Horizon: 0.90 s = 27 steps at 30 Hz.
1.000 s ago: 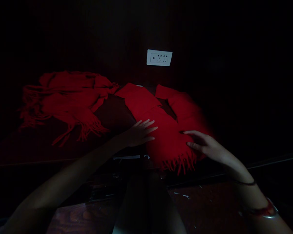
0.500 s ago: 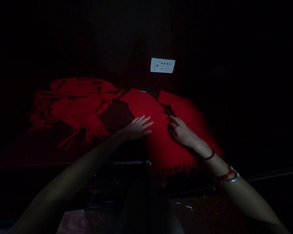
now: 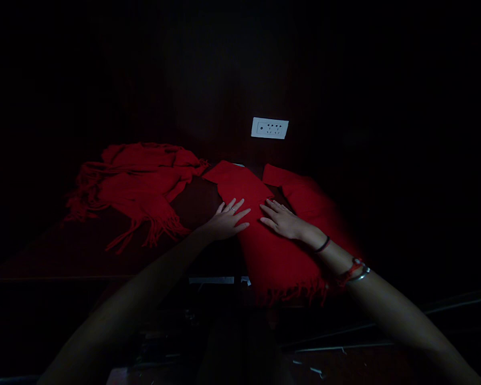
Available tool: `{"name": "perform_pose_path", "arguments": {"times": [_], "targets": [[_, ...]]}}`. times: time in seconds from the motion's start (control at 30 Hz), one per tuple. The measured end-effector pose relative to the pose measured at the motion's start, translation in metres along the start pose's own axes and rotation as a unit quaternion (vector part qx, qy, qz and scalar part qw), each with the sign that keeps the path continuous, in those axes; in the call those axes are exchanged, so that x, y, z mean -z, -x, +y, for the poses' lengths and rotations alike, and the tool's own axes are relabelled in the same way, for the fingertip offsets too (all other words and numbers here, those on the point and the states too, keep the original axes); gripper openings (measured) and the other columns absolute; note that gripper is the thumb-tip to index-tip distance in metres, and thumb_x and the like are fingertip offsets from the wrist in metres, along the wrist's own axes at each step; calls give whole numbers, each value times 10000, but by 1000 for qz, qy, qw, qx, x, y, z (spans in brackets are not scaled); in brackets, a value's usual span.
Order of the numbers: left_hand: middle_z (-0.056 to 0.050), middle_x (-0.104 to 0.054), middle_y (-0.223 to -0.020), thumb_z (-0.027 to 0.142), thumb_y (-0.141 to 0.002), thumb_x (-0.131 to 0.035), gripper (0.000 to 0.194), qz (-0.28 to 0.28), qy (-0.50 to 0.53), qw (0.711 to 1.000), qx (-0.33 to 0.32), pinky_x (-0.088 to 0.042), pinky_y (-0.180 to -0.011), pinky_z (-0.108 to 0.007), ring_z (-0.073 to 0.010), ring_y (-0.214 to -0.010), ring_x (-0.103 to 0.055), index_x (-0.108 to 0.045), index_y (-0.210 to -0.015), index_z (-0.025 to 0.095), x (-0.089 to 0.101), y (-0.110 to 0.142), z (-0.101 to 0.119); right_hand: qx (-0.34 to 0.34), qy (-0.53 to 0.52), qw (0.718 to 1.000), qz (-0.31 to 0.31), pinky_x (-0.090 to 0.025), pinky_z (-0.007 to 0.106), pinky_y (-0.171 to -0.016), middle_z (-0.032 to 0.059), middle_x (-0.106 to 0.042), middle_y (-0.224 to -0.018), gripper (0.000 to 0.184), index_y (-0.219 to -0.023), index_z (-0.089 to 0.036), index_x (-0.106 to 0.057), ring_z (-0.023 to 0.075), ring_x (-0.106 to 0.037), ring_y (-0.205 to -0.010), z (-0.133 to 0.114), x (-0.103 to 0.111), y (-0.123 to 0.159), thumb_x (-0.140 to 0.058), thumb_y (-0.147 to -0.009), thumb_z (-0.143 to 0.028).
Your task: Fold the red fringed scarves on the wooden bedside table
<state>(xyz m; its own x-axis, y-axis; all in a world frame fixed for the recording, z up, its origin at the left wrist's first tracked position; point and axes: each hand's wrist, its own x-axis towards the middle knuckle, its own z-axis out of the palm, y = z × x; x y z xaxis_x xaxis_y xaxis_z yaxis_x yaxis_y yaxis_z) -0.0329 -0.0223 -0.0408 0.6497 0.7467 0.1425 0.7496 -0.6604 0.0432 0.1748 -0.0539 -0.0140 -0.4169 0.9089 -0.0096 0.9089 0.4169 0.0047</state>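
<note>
A red fringed scarf [image 3: 280,262] lies spread over the dark tabletop, its fringe hanging at the front edge. My left hand [image 3: 226,220] rests with fingers spread on the scarf's left edge, a ring on one finger. Flat on the same scarf, further right, lies my right hand [image 3: 282,219], fingers stretched out. Neither hand grips the cloth. Behind and to the right is another red cloth [image 3: 312,198], partly hidden by my right hand and arm. A heap of crumpled red fringed scarves [image 3: 144,176] lies on the left.
A white wall socket [image 3: 270,128] sits on the dark wall behind the table. The tabletop [image 3: 196,200] shows dark brown between the cloths. Small white scraps [image 3: 316,370] lie on the floor below. Much of the surroundings is too dark to make out.
My right hand has moved left onto the middle of the scarf and now lies flatter. My left hand stays at the left edge. The whole view has shifted slightly, with things lower.
</note>
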Motion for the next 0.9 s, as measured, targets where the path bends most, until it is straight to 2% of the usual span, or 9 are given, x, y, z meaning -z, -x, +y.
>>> {"name": "perform_pose_path", "arguments": {"times": [0.1, 0.23, 0.33, 0.43, 0.53, 0.67, 0.8, 0.9], "targets": [[-40, -72, -1402, 507, -832, -213, 550, 15, 1, 1000, 13, -113, -982, -475, -250, -1266, -58, -168, -1322, 262, 0, 1, 0, 35, -2, 999, 35, -167, 420, -1007, 81, -139, -1390, 586, -1319, -173, -236, 235, -92, -1262, -12, -2, 1, -129, -841, -495], [-46, -135, -1392, 567, -807, -191, 626, -32, 19, 999, 30, -146, -972, -486, -263, -1260, -97, -125, -1332, 234, 0, 1, 0, 27, -14, 1000, -9, -157, 438, -1007, 73, -163, -1383, 559, -1327, -180, -202, 225, -97, -1261, -15, -11, 9, -165, -849, -467], [-63, -140, -1388, 589, -795, -183, 655, -36, 29, 998, 32, -146, -970, -490, -267, -1260, -94, -139, -1332, 216, 1, 2, 0, 45, -31, 998, -24, -211, 415, -1000, 112, -245, -1353, 583, -1300, -135, -282, 230, -173, -1247, -9, -3, 11, -223, -836, -482], [-63, -136, -1389, 588, -797, -178, 650, -23, 34, 999, 28, -148, -973, -479, -261, -1262, -88, -135, -1332, 220, 2, 3, 1, 76, -45, 995, 34, -243, 370, -1001, 132, -356, -1295, 553, -1251, -101, -371, 202, -264, -1219, -4, 6, 4, -224, -848, -450], [-56, -107, -1395, 590, -794, -190, 660, 7, 30, 999, 33, -145, -977, -470, -257, -1264, -75, -109, -1335, 222, 3, 6, 2, 65, -24, 995, 70, -224, 379, -1009, 136, -329, -1310, 536, -1259, -90, -353, 204, -235, -1231, -3, 2, -5, -241, -853, -421], [-84, -153, -1384, 625, -772, -184, 713, -4, 30, 998, 53, -150, -975, -468, -257, -1259, -112, -144, -1331, 184, 3, 7, 3, 24, -12, 1000, 11, -207, 405, -1005, 123, -207, -1362, 553, -1309, -105, -250, 221, -153, -1251, -2, -8, -4, -207, -859, -424], [-94, -153, -1382, 641, -762, -177, 734, -22, 30, 997, 61, -145, -978, -462, -257, -1257, -120, -174, -1324, 169, 5, 6, 3, -1, -17, 998, -56, -196, 385, -1011, 164, -195, -1357, 668, -1308, -48, -232, 246, -147, -1248, -3, 1, 10, -239, -824, -509], [-94, -129, -1388, 635, -766, -181, 728, -15, 31, 998, 61, -143, -978, -464, -263, -1259, -105, -159, -1328, 173, 5, 6, 3, -11, -19, 999, -46, -203, 363, -1010, 202, -212, -1343, 763, -1286, 1, -266, 250, -166, -1245, -8, 3, 23, -213, -792, -578]]}}
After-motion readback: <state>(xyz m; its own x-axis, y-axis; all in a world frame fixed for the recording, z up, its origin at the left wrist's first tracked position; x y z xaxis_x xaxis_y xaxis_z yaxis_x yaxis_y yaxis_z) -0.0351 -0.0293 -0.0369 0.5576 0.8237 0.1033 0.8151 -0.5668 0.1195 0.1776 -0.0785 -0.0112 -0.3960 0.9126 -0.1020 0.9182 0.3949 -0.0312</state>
